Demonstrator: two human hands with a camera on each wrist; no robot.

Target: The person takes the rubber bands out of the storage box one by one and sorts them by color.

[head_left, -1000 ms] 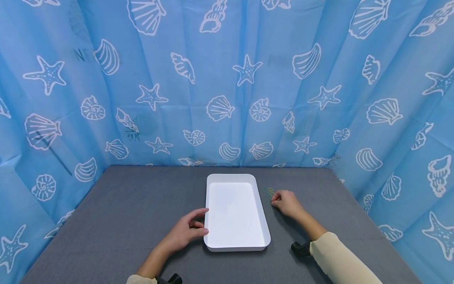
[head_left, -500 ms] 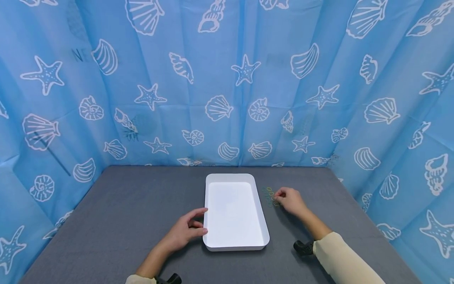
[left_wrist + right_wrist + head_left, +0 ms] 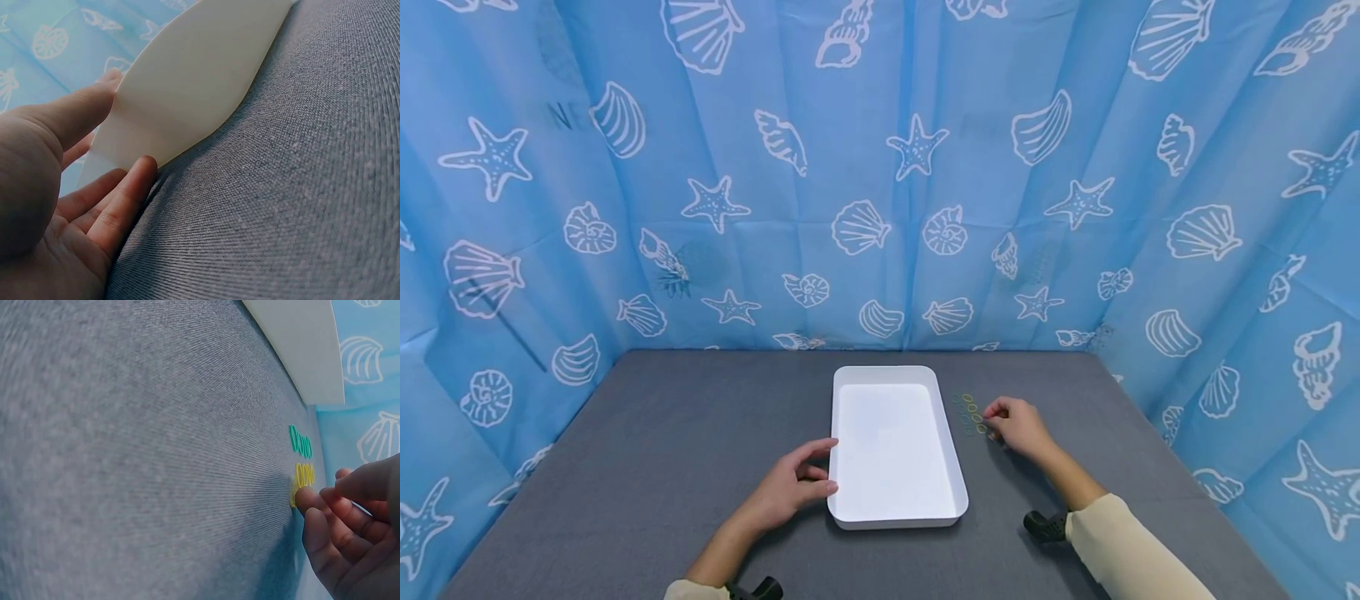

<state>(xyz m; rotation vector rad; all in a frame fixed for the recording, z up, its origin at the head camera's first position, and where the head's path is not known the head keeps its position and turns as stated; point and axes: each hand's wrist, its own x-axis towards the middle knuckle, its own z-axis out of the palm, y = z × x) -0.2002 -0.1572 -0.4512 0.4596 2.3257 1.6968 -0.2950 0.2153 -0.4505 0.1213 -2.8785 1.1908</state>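
A white rectangular tray [image 3: 895, 523] lies on the grey tabletop. My left hand [image 3: 786, 483] holds its left wall; in the left wrist view the thumb is at the rim and lower fingers [image 3: 125, 203] are against the outer side. To the tray's right lie small yellow rings [image 3: 972, 409] in a slanting row, beside a row of green rings [image 3: 300, 442]. My right hand [image 3: 1017, 427] is just right of the yellow row, fingers loosely bent. In the right wrist view, one fingertip [image 3: 306, 499] overlaps the nearest yellow ring. Nothing shows between the fingers.
The table [image 3: 700, 417] has a grey cloth-like surface. A blue curtain [image 3: 790, 183] with white shells and starfish hangs along its back and sides. A black wrist strap [image 3: 1047, 527] sits on the right arm, by a cream sleeve [image 3: 1131, 550].
My right hand has drawn slightly right from the yellow rings, leaving more of their row in sight. The left hand keeps its place on the tray; the whole view has shifted a little.
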